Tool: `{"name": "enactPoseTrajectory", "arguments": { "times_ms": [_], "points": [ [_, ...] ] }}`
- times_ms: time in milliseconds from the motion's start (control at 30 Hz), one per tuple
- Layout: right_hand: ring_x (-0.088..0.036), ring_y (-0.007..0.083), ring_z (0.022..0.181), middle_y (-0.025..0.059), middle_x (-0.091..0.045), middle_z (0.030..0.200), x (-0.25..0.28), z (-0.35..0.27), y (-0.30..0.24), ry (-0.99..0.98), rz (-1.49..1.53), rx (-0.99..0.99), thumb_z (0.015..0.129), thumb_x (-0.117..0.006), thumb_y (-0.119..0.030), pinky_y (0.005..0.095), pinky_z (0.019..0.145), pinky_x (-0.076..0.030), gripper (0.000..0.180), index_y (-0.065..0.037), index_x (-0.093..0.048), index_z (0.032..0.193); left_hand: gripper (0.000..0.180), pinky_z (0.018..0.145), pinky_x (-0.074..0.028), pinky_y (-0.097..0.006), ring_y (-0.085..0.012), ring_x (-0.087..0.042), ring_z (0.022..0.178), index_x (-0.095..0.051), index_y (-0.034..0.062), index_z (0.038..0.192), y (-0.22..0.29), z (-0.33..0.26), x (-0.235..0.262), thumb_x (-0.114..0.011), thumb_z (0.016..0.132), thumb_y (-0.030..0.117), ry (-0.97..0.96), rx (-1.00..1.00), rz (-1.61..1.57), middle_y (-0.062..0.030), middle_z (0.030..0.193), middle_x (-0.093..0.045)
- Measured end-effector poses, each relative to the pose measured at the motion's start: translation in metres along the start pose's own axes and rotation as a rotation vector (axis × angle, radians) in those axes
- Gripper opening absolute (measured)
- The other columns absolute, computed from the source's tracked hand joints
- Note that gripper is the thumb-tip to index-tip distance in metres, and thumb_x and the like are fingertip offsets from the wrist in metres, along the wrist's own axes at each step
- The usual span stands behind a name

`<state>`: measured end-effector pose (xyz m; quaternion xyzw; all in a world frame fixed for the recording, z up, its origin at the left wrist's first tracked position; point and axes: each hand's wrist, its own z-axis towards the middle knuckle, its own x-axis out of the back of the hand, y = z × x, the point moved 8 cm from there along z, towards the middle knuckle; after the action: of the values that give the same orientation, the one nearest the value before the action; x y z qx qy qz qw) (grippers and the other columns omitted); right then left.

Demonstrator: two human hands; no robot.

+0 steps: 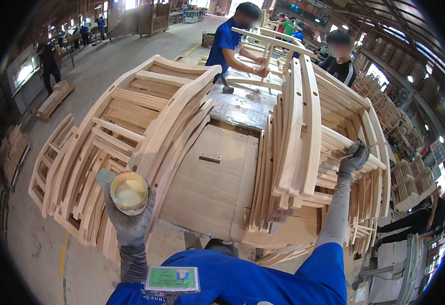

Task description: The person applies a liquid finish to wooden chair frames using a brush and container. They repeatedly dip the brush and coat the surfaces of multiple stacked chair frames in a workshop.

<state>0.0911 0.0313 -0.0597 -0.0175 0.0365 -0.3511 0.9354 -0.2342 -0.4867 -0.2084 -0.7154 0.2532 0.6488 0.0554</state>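
Observation:
My left hand [130, 222], in a grey glove, is closed round a small round cup [129, 192] of cream-coloured liquid, its rim smeared. It is held upright beside the left stack of pale wooden chair frames [174, 109]. My right hand [354, 156], also gloved, reaches out over the right stack of chair frames [311, 122]. Its fingers are bent together at a round wooden rung [337, 138]. A thin dark thing seems to stick out by the fingers, but what they hold cannot be made out.
Between the stacks, a cardboard-covered table [217, 188] bears a small wooden strip [210, 158]. A hammer [227, 89] lies farther back. Across the table a person in blue [227, 46] handles a wooden frame [273, 38]; another person in black [340, 68] stands at right.

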Motion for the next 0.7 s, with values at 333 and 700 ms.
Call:
{"name": "enactPoseTrajectory", "arguments": {
  "times_ms": [333,700],
  "points": [
    [-0.054,0.0278,0.082,0.0099,-0.059,0.083,0.001,0.001,-0.001,-0.006,-0.013,0.042,0.09,-0.053,-0.019,0.0381,0.076,-0.043,0.017,-0.005,-0.062,0.091,0.047,0.095,-0.044,-0.048,-0.0287,-0.052,0.11,-0.049,0.0112,0.123,-0.006,-0.004,-0.005,-0.044,0.093,0.047,-0.05,0.028,-0.017,-0.0104,0.121,-0.052],
    [-0.056,0.0299,0.088,0.0113,-0.062,0.086,-0.003,-0.003,0.013,-0.032,0.027,-0.063,0.087,-0.055,-0.016,0.0403,0.088,-0.04,0.012,-0.006,-0.062,0.091,0.042,0.095,-0.044,-0.047,-0.0271,-0.054,0.108,-0.05,0.0102,0.122,0.01,-0.008,0.008,-0.045,0.094,0.041,-0.135,-0.206,0.319,-0.0101,0.118,-0.054]
  ]
}}
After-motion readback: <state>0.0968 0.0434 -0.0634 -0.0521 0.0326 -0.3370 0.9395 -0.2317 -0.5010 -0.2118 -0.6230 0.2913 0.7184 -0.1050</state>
